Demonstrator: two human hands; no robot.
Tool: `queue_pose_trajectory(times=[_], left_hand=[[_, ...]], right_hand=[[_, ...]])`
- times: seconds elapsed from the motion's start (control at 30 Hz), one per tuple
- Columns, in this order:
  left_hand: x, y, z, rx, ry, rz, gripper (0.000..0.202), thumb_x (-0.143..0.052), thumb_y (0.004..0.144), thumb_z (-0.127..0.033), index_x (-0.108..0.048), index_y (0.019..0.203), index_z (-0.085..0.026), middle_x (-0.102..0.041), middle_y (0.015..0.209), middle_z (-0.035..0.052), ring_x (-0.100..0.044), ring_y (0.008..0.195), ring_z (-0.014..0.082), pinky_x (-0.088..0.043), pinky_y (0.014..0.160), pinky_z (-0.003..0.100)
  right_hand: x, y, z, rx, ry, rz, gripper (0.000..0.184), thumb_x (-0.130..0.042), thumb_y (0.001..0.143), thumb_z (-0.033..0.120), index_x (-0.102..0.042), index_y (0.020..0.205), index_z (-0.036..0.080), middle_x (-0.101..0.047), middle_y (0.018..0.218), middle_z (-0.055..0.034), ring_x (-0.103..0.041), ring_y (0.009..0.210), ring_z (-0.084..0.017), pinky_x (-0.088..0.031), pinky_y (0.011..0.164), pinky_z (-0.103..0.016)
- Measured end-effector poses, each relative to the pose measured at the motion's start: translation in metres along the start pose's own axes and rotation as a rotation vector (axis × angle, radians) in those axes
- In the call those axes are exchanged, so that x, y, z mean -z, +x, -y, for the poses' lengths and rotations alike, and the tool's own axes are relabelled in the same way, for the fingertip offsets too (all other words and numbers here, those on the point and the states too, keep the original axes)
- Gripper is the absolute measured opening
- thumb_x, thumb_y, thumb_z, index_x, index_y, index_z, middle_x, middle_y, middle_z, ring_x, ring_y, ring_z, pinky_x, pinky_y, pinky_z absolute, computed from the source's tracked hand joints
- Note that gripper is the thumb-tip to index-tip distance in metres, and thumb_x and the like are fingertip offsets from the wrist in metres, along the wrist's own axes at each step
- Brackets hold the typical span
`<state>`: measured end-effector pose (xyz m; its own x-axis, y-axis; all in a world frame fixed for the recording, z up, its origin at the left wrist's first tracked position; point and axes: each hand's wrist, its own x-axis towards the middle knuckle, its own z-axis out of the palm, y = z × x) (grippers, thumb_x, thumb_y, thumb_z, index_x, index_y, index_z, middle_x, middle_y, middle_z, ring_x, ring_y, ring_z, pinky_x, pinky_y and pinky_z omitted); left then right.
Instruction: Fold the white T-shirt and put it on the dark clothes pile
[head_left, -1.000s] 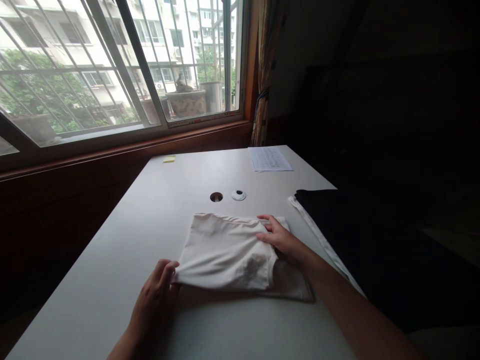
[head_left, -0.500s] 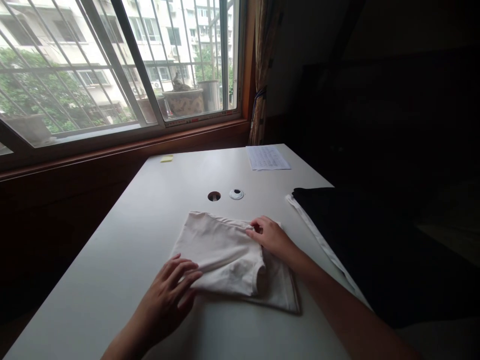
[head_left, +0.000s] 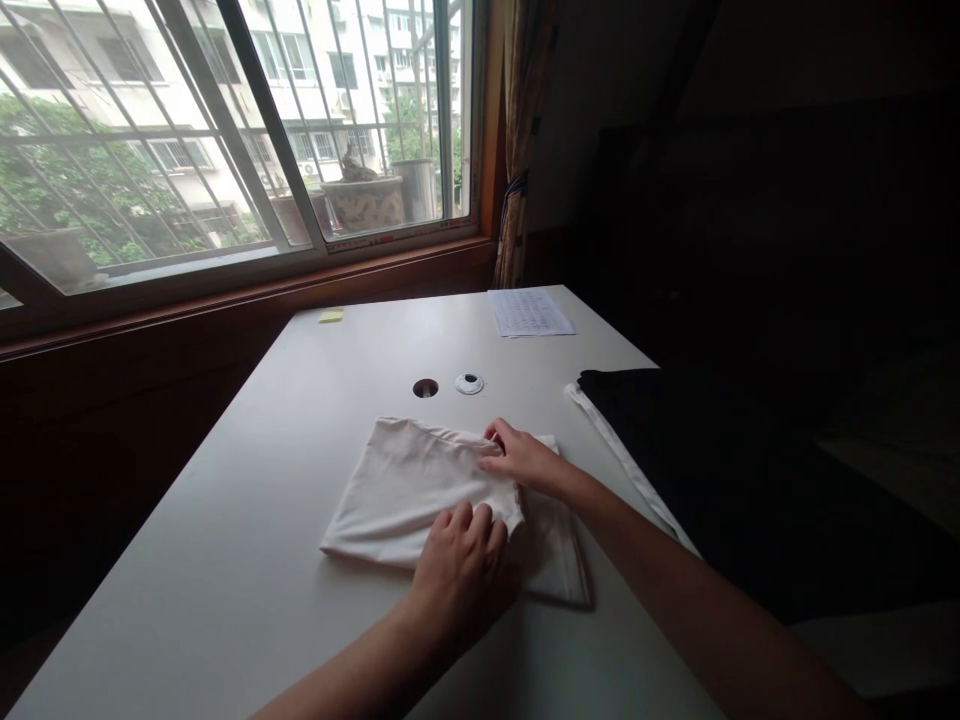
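Note:
A folded white garment (head_left: 409, 490) lies on the white table (head_left: 247, 480), its upper layer turned over and its right part showing underneath. My right hand (head_left: 529, 460) pinches the far right part of the upper layer between thumb and fingers. Closer to me, my left hand (head_left: 461, 560) has its fingers curled over the near right edge of that layer, the thumb hidden beneath the hand. Cloth shows creases running between the two hands. What kind of garment it is I cannot tell.
Dark cloth with a white edge (head_left: 675, 470) covers the table's right side. Beyond the garment are a round cable hole (head_left: 426, 388) and a white round cover (head_left: 469, 384). Printed sheets (head_left: 532, 313) and a yellow note (head_left: 331, 315) lie at the far edge, below a barred window (head_left: 390, 120).
My left hand has moved right along the near edge of the garment, and its spread fingers have curled closed. The right hand keeps its hold at the far right.

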<state>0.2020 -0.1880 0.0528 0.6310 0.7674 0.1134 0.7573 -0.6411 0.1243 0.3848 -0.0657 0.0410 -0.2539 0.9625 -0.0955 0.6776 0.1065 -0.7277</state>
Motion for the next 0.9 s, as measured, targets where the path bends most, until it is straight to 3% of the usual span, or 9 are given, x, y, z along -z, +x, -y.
queue_pose_trajectory(times=[0.2, 0.47, 0.6, 0.77, 0.9], left_hand=[[-0.004, -0.001, -0.007, -0.003, 0.009, 0.081, 0.012, -0.06, 0.081, -0.015, -0.058, 0.091, -0.021, -0.062, 0.088, 0.0048, -0.059, 0.076, 0.0256, -0.047, 0.062, 0.037], [0.027, -0.009, -0.01, -0.038, 0.068, -0.221, 0.024, -0.053, 0.071, -0.001, -0.047, 0.077, -0.023, -0.055, 0.072, 0.0005, -0.054, 0.062, 0.0198, -0.039, 0.053, 0.034], [0.042, -0.007, -0.022, -0.097, 0.059, -0.281, 0.027, -0.054, 0.073, 0.0, -0.044, 0.079, -0.024, -0.053, 0.073, -0.0003, -0.053, 0.063, 0.0191, -0.04, 0.055, 0.034], [0.051, -0.004, -0.032, -0.148, 0.029, -0.291, 0.025, -0.056, 0.081, -0.002, -0.044, 0.084, -0.024, -0.053, 0.077, 0.0, -0.053, 0.066, 0.0193, -0.042, 0.057, 0.034], [0.04, 0.0, -0.039, -0.193, -0.007, -0.236, 0.02, -0.056, 0.085, -0.005, -0.046, 0.087, -0.023, -0.054, 0.079, 0.0003, -0.053, 0.066, 0.0193, -0.042, 0.056, 0.035]], right_hand=[[0.01, 0.008, 0.013, 0.001, 0.065, 0.095, 0.032, -0.071, 0.078, 0.031, -0.059, 0.106, 0.021, -0.069, 0.095, -0.0045, -0.061, 0.088, -0.023, -0.043, 0.073, -0.029], [0.021, 0.007, 0.033, 0.029, 0.398, 0.106, 0.038, -0.068, 0.077, 0.027, -0.057, 0.113, 0.021, -0.065, 0.1, -0.0028, -0.059, 0.088, -0.02, -0.047, 0.074, -0.028], [0.028, 0.006, 0.046, 0.046, 0.515, 0.089, 0.041, -0.068, 0.078, 0.028, -0.056, 0.117, 0.022, -0.064, 0.1, -0.0027, -0.06, 0.087, -0.019, -0.048, 0.073, -0.027], [0.043, -0.003, 0.051, 0.057, 0.478, 0.023, 0.047, -0.068, 0.081, 0.03, -0.056, 0.125, 0.024, -0.063, 0.111, -0.0048, -0.061, 0.093, -0.02, -0.05, 0.078, -0.028], [0.053, -0.011, 0.03, 0.003, 0.342, -0.031, 0.049, -0.069, 0.08, 0.032, -0.059, 0.128, 0.026, -0.061, 0.115, -0.0046, -0.06, 0.094, -0.021, -0.048, 0.078, -0.029]])
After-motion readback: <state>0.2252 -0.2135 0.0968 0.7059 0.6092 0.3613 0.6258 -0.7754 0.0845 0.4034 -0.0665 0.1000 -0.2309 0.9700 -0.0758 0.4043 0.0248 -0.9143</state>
